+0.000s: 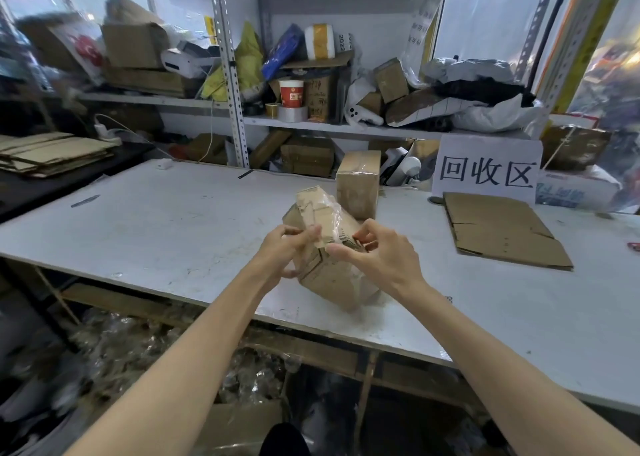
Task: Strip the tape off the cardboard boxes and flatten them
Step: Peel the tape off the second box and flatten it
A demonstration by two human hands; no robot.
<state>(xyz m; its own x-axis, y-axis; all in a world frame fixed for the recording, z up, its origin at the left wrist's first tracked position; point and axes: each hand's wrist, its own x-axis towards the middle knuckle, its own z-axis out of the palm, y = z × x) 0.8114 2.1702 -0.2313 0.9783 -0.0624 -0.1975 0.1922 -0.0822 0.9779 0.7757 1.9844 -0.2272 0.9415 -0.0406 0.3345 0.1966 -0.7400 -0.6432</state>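
While the cardboard box (332, 275) is leaning tilted on the white surface (173, 220), near its front edge, the person is working at its raised upper end. Clear tape (329, 202) is lifting off that end in a crinkled, glossy strip. The left grip (284, 247) is closing its fingertips on the lower part of this strip, as far as the view is showing, while the right grip (381, 251) is pinching the box's upper edge between thumb and fingers, steadying it.

Judging from this, the stripping step is under way and the flattening is not yet begun, since the box is keeping its shape. The next move is probably calling for a firm hold on the cardboard and a steady pull along the seam, so the thin tape is coming away whole rather than tearing.

Just behind, a second box (358, 182) is standing upright with tape on it, waiting. To the right a flattened sheet (502, 230) is lying before a white sign (486, 168). Further out, more flat cardboard (52, 154) is sitting stacked at far left, and cluttered shelves (311, 124) are rising behind.
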